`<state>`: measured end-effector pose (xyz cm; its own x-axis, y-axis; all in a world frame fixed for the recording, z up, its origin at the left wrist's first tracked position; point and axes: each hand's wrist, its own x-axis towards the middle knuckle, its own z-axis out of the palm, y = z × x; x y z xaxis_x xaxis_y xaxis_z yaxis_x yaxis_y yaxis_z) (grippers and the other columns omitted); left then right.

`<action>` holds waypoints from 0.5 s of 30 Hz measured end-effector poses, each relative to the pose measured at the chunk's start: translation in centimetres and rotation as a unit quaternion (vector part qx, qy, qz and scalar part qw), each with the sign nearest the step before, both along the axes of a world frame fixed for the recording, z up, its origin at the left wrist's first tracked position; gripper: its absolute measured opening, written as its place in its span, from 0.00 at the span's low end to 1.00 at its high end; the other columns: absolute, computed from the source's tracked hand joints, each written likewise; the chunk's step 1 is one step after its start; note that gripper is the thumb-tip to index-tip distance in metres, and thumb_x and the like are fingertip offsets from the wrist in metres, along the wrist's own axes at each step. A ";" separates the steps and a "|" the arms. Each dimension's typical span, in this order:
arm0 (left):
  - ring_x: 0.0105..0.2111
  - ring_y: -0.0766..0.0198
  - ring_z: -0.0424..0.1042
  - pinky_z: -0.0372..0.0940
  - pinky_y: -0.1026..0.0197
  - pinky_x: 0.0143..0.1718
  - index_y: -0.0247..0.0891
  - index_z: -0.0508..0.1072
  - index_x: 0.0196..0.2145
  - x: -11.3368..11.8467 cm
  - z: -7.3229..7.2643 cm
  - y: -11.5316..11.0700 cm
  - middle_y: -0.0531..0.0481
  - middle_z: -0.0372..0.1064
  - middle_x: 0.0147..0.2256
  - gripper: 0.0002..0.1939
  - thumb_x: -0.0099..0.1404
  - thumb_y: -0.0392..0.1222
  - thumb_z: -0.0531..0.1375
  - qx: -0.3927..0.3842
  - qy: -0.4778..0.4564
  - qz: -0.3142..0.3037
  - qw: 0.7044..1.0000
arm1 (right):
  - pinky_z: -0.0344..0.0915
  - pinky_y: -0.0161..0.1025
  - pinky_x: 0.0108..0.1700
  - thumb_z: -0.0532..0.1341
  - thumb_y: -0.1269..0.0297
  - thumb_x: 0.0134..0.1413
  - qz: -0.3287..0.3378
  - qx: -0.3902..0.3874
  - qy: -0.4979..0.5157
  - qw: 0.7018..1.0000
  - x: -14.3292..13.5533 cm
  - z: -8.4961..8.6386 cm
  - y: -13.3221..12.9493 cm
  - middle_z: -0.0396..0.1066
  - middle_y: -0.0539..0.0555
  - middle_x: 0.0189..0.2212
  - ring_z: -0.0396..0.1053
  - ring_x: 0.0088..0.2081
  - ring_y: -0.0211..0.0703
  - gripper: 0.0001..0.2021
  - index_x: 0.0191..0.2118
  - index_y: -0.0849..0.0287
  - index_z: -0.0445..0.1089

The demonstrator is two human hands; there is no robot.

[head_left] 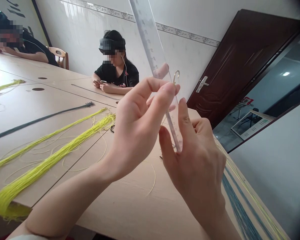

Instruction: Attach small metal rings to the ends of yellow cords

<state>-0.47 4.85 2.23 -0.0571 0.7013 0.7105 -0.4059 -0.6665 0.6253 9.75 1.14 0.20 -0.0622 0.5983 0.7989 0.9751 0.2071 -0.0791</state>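
Observation:
A clear plastic ruler (pixel 146 36) is held up at a slant in front of me. My left hand (pixel 142 116) pinches it around its middle, together with a small gold-coloured hook (pixel 176 76) whose curved end sticks up above the thumb. Some of the left fingers show through the clear plastic. At the ruler's lower end is my right hand (pixel 195 156), its thumb and index finger apart on either side of the plastic, the other fingers curled. The ruler's bottom tip touches or sits just before the right palm.
Bright yellow cord bundles (pixel 65 150) and a dark grey-blue bundle (pixel 40 120) lie on the table (pixel 130 206) at left. More blue strands (pixel 237 200) hang along the right edge. Two people sit across the table. A brown door (pixel 230 63) stands behind at right.

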 end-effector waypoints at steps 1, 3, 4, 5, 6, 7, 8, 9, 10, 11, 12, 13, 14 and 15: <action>0.48 0.55 0.70 0.71 0.54 0.43 0.39 0.68 0.28 0.0 0.0 0.2 0.53 0.66 0.50 0.09 0.66 0.38 0.55 -0.001 -0.016 -0.016 1.000 | 0.57 0.35 0.21 0.51 0.51 0.58 0.032 -0.014 0.010 0.999 0.1 0.1 -0.1 0.65 0.57 0.33 0.61 0.24 0.38 0.29 0.62 0.58 0.54; 0.43 0.57 0.73 0.72 0.57 0.39 0.39 0.69 0.29 -0.1 -0.1 0.7 0.51 0.66 0.50 0.08 0.67 0.39 0.54 -0.014 -0.041 -0.028 0.999 | 0.60 0.35 0.22 0.53 0.53 0.59 0.121 -0.062 0.058 0.989 0.4 0.3 -0.1 0.66 0.54 0.31 0.62 0.23 0.37 0.27 0.61 0.58 0.55; 0.41 0.58 0.74 0.73 0.59 0.37 0.39 0.70 0.31 -0.1 -0.1 0.9 0.50 0.68 0.48 0.08 0.67 0.39 0.54 -0.028 -0.045 -0.025 0.998 | 0.61 0.35 0.23 0.53 0.55 0.59 0.163 -0.087 0.093 0.978 0.5 0.4 -0.1 0.66 0.52 0.28 0.63 0.23 0.36 0.24 0.59 0.56 0.56; 0.39 0.58 0.75 0.72 0.60 0.35 0.39 0.70 0.32 -0.1 -0.1 1.0 0.49 0.70 0.45 0.07 0.67 0.39 0.54 -0.043 -0.044 -0.022 0.998 | 0.62 0.34 0.23 0.54 0.56 0.59 0.195 -0.104 0.130 0.966 0.5 0.5 0.0 0.66 0.49 0.26 0.64 0.22 0.36 0.22 0.57 0.53 0.58; 0.38 0.59 0.75 0.72 0.61 0.34 0.39 0.70 0.34 -0.1 -0.1 1.1 0.49 0.71 0.43 0.06 0.67 0.39 0.54 -0.055 -0.044 -0.018 0.997 | 0.62 0.33 0.23 0.55 0.56 0.58 0.214 -0.116 0.167 0.955 0.6 0.6 0.1 0.65 0.46 0.23 0.64 0.22 0.35 0.19 0.55 0.51 0.58; 0.37 0.60 0.75 0.71 0.62 0.33 0.39 0.70 0.34 0.0 -0.1 1.0 0.49 0.71 0.42 0.06 0.67 0.39 0.54 -0.061 -0.043 -0.017 0.997 | 0.61 0.33 0.22 0.56 0.56 0.57 0.222 -0.124 0.200 0.946 0.6 0.6 0.1 0.64 0.44 0.21 0.64 0.20 0.34 0.18 0.52 0.50 0.58; 0.37 0.60 0.75 0.71 0.63 0.32 0.40 0.70 0.33 0.1 -0.1 0.9 0.50 0.71 0.43 0.06 0.67 0.40 0.55 -0.056 -0.048 -0.015 0.997 | 0.60 0.32 0.21 0.57 0.55 0.56 0.221 -0.132 0.223 0.940 0.7 0.6 0.2 0.63 0.43 0.20 0.63 0.19 0.34 0.17 0.50 0.50 0.57; 0.36 0.62 0.74 0.70 0.64 0.32 0.39 0.70 0.32 0.3 -0.1 0.7 0.51 0.70 0.43 0.06 0.67 0.39 0.55 -0.043 -0.058 -0.011 0.997 | 0.58 0.31 0.19 0.58 0.53 0.55 0.216 -0.146 0.235 0.936 0.7 0.6 0.3 0.63 0.42 0.19 0.62 0.18 0.33 0.17 0.48 0.51 0.57; 0.34 0.63 0.74 0.70 0.64 0.31 0.39 0.70 0.31 0.4 0.0 0.5 0.52 0.70 0.44 0.07 0.67 0.39 0.55 -0.023 -0.075 -0.001 0.997 | 0.56 0.30 0.18 0.58 0.51 0.54 0.211 -0.173 0.231 0.934 0.8 0.6 0.4 0.62 0.42 0.18 0.62 0.17 0.33 0.17 0.45 0.53 0.57; 0.32 0.65 0.73 0.69 0.64 0.31 0.38 0.70 0.30 0.6 0.0 0.3 0.52 0.70 0.44 0.08 0.67 0.39 0.54 -0.004 -0.094 0.014 0.996 | 0.54 0.30 0.17 0.58 0.50 0.53 0.208 -0.212 0.212 0.931 0.9 0.7 0.5 0.62 0.42 0.17 0.61 0.17 0.33 0.16 0.41 0.54 0.59; 0.31 0.67 0.73 0.68 0.64 0.30 0.37 0.70 0.31 0.7 0.1 0.1 0.51 0.70 0.44 0.08 0.67 0.38 0.54 0.014 -0.109 0.030 0.993 | 0.53 0.30 0.16 0.57 0.49 0.54 0.213 -0.263 0.181 0.923 1.1 0.8 0.5 0.62 0.43 0.16 0.61 0.17 0.33 0.15 0.35 0.56 0.61; 0.29 0.69 0.72 0.67 0.65 0.30 0.37 0.70 0.31 0.8 0.1 0.0 0.51 0.70 0.43 0.09 0.68 0.36 0.53 0.026 -0.117 0.040 0.992 | 0.52 0.30 0.16 0.55 0.48 0.55 0.229 -0.319 0.145 0.908 1.3 1.0 0.6 0.62 0.44 0.14 0.61 0.17 0.32 0.16 0.29 0.57 0.62; 0.28 0.70 0.72 0.67 0.65 0.30 0.36 0.71 0.32 0.8 0.1 -0.2 0.51 0.70 0.42 0.09 0.68 0.36 0.52 0.034 -0.116 0.039 0.992 | 0.51 0.30 0.16 0.52 0.48 0.57 0.253 -0.375 0.111 0.885 1.4 1.1 0.7 0.62 0.46 0.13 0.61 0.16 0.32 0.20 0.23 0.59 0.62; 0.29 0.70 0.72 0.67 0.65 0.31 0.35 0.70 0.32 0.8 0.2 -0.2 0.50 0.71 0.43 0.09 0.68 0.35 0.52 0.034 -0.107 0.026 0.993 | 0.51 0.30 0.16 0.50 0.49 0.59 0.279 -0.420 0.085 0.859 1.6 1.2 0.8 0.63 0.47 0.13 0.62 0.16 0.32 0.23 0.20 0.60 0.61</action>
<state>0.35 4.61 2.42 -0.2468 0.6443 0.7239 -0.4882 -0.7280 0.4814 11.34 1.92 1.44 -0.4523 0.8830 0.1256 0.7017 0.4392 -0.5610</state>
